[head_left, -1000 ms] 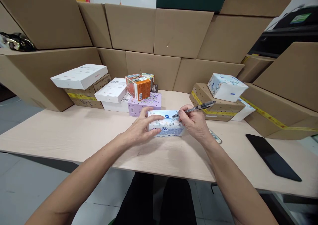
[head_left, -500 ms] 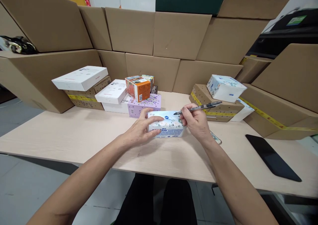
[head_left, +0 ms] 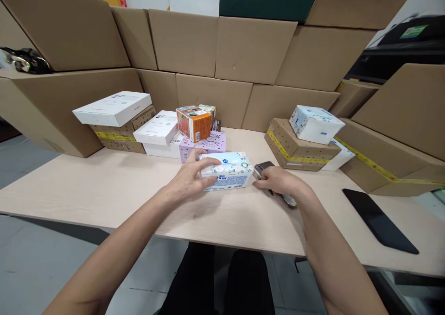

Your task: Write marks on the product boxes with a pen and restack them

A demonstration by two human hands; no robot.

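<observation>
Because the left hand (head_left: pixel 189 172) grips the tissue pack (head_left: pixel 233 167) just beside the smartphone (head_left: pixel 263 166), the right hand (head_left: pixel 283 180), its hold unclear, could bump them together.

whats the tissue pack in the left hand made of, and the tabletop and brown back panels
Tissue pack: probably smooth plastic film, given its printed, soft-edged wrap. Tabletop: matt wood or laminate, judging by its pale, faint grain. Brown back panels: apparently matt cardboard, from their colour and seams.
</observation>
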